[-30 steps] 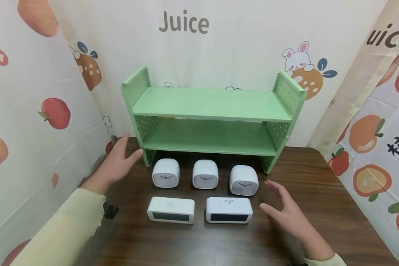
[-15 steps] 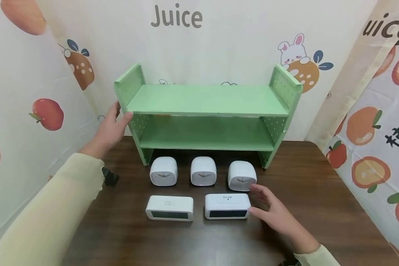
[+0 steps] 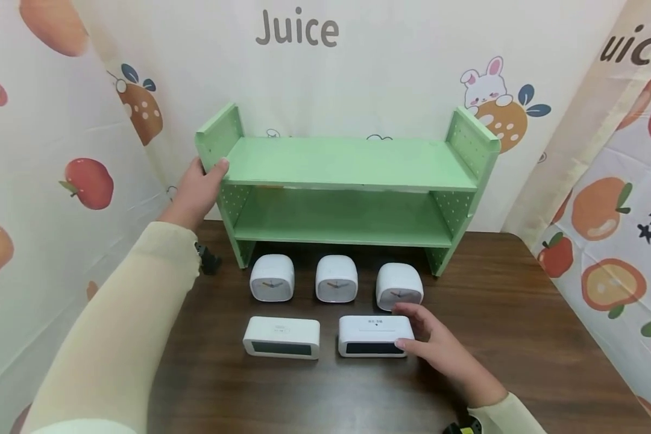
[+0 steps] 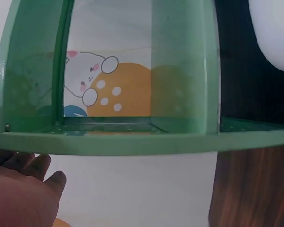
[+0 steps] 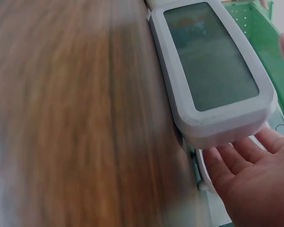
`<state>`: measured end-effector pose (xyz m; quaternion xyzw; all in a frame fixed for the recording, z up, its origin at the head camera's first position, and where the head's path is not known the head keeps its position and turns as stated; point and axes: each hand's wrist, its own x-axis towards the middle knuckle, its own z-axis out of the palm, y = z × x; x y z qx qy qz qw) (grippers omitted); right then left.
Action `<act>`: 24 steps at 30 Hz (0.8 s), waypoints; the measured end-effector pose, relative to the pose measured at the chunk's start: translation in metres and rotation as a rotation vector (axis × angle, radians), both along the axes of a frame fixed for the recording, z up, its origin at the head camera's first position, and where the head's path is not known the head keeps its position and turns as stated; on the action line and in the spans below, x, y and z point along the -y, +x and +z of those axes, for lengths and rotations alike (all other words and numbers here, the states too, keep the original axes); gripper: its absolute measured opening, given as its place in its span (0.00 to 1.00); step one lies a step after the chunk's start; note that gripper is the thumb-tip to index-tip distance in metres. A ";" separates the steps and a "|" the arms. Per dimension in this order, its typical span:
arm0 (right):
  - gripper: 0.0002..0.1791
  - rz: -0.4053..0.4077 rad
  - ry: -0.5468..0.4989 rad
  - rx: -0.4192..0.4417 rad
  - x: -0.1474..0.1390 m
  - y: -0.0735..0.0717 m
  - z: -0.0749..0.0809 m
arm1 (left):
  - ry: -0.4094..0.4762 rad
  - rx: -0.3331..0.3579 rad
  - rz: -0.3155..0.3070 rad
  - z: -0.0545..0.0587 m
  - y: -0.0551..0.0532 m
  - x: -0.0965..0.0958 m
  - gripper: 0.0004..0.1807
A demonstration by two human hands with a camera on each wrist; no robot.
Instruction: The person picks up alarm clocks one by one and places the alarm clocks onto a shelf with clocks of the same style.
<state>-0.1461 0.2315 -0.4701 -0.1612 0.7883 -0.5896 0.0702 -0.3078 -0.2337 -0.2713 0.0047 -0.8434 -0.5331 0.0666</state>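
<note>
In the head view, my left hand [image 3: 198, 187] is at the left side panel of the green two-tier shelf rack [image 3: 352, 160]. Its thumb lies over the panel's front edge, with the other fingers on the outer side. The left wrist view shows those fingers against that panel [image 4: 132, 144]. My right hand [image 3: 436, 343] is round the right end of a white digital clock [image 3: 376, 328] with a dark screen. In the right wrist view, several fingertips meet that end of the clock [image 5: 213, 61], while the fingertip at the right edge is apart from it.
A second white digital clock [image 3: 282, 337] lies to the left. Behind stand three rounded white analog clocks, at left [image 3: 272, 277], middle [image 3: 337, 278] and right [image 3: 399, 286], before the rack. All rest on a dark wooden table [image 3: 282, 398]. A fruit-print curtain [image 3: 401, 54] surrounds it.
My left hand has risen from beside the rack's base to its side panel. My right hand has moved left from beside the right digital clock to its end. The clocks have not moved.
</note>
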 end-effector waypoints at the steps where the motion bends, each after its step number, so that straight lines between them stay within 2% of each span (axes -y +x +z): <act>1: 0.34 0.008 -0.026 0.006 0.000 -0.001 -0.001 | 0.019 0.007 0.001 0.000 -0.002 -0.002 0.47; 3: 0.32 0.032 -0.072 0.014 0.001 -0.002 -0.005 | 0.080 0.021 0.002 -0.002 -0.006 -0.005 0.45; 8: 0.28 0.037 -0.102 0.021 0.002 -0.004 -0.011 | 0.204 0.037 0.017 -0.006 -0.013 -0.009 0.40; 16: 0.23 0.030 -0.082 -0.036 0.005 -0.003 -0.014 | 0.280 0.051 0.061 -0.009 -0.019 -0.015 0.37; 24: 0.27 0.017 -0.230 -0.063 0.016 0.003 -0.025 | 0.339 0.056 0.059 -0.014 -0.022 -0.012 0.37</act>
